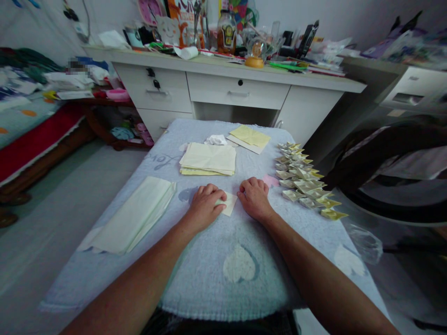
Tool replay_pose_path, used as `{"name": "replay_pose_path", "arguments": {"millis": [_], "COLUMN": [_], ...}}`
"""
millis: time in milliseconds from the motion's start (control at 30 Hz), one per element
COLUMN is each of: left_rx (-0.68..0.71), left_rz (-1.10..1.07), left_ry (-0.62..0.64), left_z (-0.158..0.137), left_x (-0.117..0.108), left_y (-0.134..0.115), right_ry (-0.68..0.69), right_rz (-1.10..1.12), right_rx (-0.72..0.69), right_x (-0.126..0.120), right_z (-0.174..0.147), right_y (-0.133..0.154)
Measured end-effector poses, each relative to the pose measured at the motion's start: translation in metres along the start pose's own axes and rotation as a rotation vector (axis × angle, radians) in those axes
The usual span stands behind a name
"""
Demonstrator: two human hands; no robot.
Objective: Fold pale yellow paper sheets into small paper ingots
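A small cream folded paper (229, 204) lies on the cloth-covered table between my two hands. My left hand (208, 204) is closed over its left side, with the thumb and fingers pressed on it. At the paper's right corner, my right hand (255, 199) has curled fingers, the tips against that corner. Beyond them sits a stack of cream and yellow paper sheets (208, 158). Several small folded paper boats (303, 179) stand in rows to the right. A larger pile of folded pale paper (134, 216) rests at the left.
A blue patterned cloth (195, 274) covers the table. Yellow and white sheets (250, 136) and a crumpled white tissue (215, 139) lie at its far end. Behind is a cluttered white desk (240, 88). A washing machine (412, 100) stands right, a clear plastic bag (366, 244) near the table's right edge.
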State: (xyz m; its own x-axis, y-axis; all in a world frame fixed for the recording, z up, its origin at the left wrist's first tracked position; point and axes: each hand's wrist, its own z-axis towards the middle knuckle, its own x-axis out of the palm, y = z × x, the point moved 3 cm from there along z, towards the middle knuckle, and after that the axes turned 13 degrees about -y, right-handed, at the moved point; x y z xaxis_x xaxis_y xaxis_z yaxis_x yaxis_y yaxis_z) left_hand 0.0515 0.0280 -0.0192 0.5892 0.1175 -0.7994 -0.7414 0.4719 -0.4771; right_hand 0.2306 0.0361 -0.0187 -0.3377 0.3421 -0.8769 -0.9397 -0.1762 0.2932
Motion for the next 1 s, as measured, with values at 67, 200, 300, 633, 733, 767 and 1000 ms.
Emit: {"name": "replay_pose_path", "arguments": {"millis": [67,200,300,633,733,767,1000], "left_rx": [0.005,-0.013,-0.042,-0.425,-0.506,-0.530,-0.478], "left_rz": [-0.019,-0.107,-0.196,-0.788,-0.920,-0.940,-0.853], "left_ry": [-0.007,-0.074,-0.103,-0.036,-0.100,-0.128,-0.158], "left_z": [0.001,0.002,0.004,0.004,0.004,0.004,0.003], "left_x": [-0.001,-0.003,-0.003,-0.001,-0.001,-0.001,0.000], "left_y": [0.000,0.001,0.000,-0.001,-0.003,-0.003,0.001], "right_ry": [0.002,0.022,0.052,0.035,0.081,0.115,0.118], "right_rz": [0.021,0.092,0.151,0.712,0.914,0.959,0.969], "right_rx": [-0.033,-0.153,-0.194,-0.092,0.035,0.064,0.082], "right_x": [-0.002,-0.007,-0.007,-0.012,-0.010,-0.008,-0.006], "right_z": [-0.001,-0.004,-0.005,-0.003,-0.005,-0.006,-0.006], "right_y": [0.001,0.008,0.011,0.009,0.008,0.008,0.005]}}
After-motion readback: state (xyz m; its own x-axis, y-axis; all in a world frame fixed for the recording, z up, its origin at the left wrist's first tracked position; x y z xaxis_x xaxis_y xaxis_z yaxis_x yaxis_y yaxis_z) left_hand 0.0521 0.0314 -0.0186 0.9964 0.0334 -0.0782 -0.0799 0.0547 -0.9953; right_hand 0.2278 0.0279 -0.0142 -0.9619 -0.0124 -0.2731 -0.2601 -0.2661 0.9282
